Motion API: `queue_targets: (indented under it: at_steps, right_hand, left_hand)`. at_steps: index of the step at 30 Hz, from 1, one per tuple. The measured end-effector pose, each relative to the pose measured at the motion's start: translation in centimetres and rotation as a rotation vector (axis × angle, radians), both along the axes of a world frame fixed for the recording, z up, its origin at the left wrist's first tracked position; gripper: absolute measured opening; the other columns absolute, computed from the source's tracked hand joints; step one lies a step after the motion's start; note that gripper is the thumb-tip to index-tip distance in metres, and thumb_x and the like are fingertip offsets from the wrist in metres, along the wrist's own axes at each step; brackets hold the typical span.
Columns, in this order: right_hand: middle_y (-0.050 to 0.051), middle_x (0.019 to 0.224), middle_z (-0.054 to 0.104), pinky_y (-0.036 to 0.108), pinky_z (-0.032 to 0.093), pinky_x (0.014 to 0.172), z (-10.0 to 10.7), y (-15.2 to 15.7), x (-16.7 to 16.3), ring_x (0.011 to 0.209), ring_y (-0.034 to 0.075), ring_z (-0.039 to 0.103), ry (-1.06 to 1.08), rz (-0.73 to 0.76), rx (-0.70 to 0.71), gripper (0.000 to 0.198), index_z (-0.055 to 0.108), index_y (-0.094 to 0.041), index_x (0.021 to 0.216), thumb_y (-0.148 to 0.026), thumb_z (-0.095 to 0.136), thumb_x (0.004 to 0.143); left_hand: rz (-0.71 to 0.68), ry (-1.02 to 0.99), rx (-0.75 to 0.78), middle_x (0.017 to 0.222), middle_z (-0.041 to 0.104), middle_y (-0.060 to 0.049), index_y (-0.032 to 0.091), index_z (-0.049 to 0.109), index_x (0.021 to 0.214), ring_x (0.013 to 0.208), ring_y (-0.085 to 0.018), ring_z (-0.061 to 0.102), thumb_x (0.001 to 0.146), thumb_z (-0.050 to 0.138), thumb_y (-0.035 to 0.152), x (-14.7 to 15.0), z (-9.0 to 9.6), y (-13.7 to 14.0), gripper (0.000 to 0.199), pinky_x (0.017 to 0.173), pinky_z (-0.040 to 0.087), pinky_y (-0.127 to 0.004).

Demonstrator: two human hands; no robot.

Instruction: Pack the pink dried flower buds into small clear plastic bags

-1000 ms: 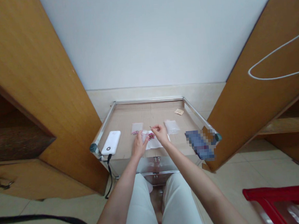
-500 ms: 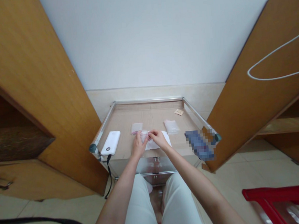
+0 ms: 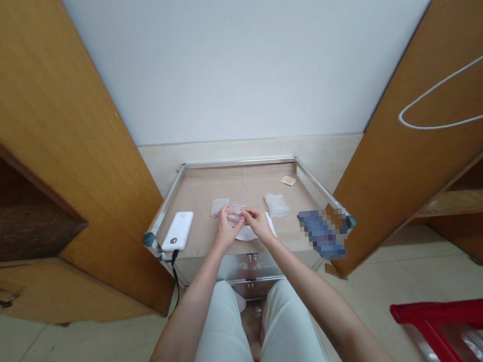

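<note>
Between my hands is a small clear plastic bag (image 3: 236,211) with a pinkish edge. My left hand (image 3: 227,229) grips its left side, fingers curled round it. On its right side my right hand (image 3: 256,220) pinches the edge with thumb and fingertips. Whether anything is inside the bag is too small to tell. Under the hands lies a white sheet of paper (image 3: 245,234), partly covered. Just behind my left hand a flat clear bag (image 3: 219,205) lies on the table. A stack of clear plastic bags (image 3: 276,205) lies beyond my right hand.
The brown tabletop (image 3: 208,179) has a raised metal rail along its back and sides. A white power bank (image 3: 178,231) with a black cable lies at left. A small tan paper (image 3: 288,180) and a blurred-out blue item (image 3: 321,235) lie at right. Wooden cabinets flank the table.
The plastic bag is now lifted and spread flatter between my hands. Both hands have shifted slightly to the right, showing more of the bag. The things around them stay put.
</note>
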State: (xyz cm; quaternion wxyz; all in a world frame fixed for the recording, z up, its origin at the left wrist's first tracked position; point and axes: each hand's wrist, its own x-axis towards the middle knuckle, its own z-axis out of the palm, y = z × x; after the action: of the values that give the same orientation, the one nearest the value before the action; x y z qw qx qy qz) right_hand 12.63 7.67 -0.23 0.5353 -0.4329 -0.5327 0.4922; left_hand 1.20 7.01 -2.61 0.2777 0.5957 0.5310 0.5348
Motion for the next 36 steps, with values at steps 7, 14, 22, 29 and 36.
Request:
queue_targets:
  at_steps: [7, 14, 22, 29, 36]
  right_hand:
    - [0.0, 0.063, 0.06, 0.021, 0.046, 0.044, 1.0, 0.1, 0.3, 0.048, 0.008, 0.049, 0.099, 0.018, -0.134, 0.031, 0.061, -0.015, 0.074, -0.044, 0.057, 0.062]
    - [-0.001, 0.058, 0.055, 0.019, 0.041, 0.042, -0.1, 0.5, 0.8, 0.046, 0.007, 0.047, 0.077, 0.02, -0.165, 0.03, 0.058, -0.014, 0.067, -0.043, 0.058, 0.059]
    - [-0.003, 0.055, 0.053, 0.018, 0.034, 0.046, -3.5, 1.1, 1.7, 0.049, 0.007, 0.043, 0.113, -0.021, -0.134, 0.029, 0.057, -0.013, 0.063, -0.043, 0.057, 0.059]
    - [-0.005, 0.048, 0.045, 0.019, 0.025, 0.044, -4.0, 0.9, 1.9, 0.045, 0.006, 0.034, 0.071, 0.023, -0.109, 0.022, 0.055, -0.014, 0.056, -0.035, 0.057, 0.06]
    - [-0.004, 0.049, 0.047, 0.02, 0.027, 0.047, -4.1, 0.9, 2.1, 0.047, 0.007, 0.037, 0.026, 0.04, -0.066, 0.022, 0.055, -0.015, 0.055, -0.035, 0.056, 0.062]
  left_hand:
    - [-0.141, -0.392, -0.213, 0.078, 0.057, -0.001, 0.018, 0.04, 0.103, 0.047, -0.008, 0.053, 0.067, 0.053, 0.044, -0.6, 2.2, 0.0, 0.046, 0.035, 0.04, -0.018]
    - [-0.137, -0.397, -0.244, 0.058, 0.054, 0.003, 0.016, 0.051, 0.074, 0.039, -0.007, 0.047, 0.066, 0.053, 0.044, -0.5, 1.7, 0.5, 0.03, 0.035, 0.037, -0.019]
    - [-0.107, -0.401, -0.288, 0.057, 0.054, 0.004, 0.017, 0.047, 0.082, 0.042, -0.009, 0.052, 0.063, 0.054, 0.047, -0.2, -0.9, 0.4, 0.036, 0.038, 0.039, -0.019]
    - [-0.158, -0.444, -0.364, 0.049, 0.052, 0.006, 0.017, 0.046, 0.077, 0.035, -0.008, 0.05, 0.06, 0.056, 0.052, -0.4, -1.2, 0.6, 0.041, 0.036, 0.039, -0.018]
    - [-0.167, -0.556, -0.394, 0.052, 0.058, 0.002, 0.016, 0.048, 0.073, 0.043, -0.01, 0.054, 0.053, 0.063, 0.05, -0.6, -1.3, 0.7, 0.043, 0.043, 0.042, -0.02]
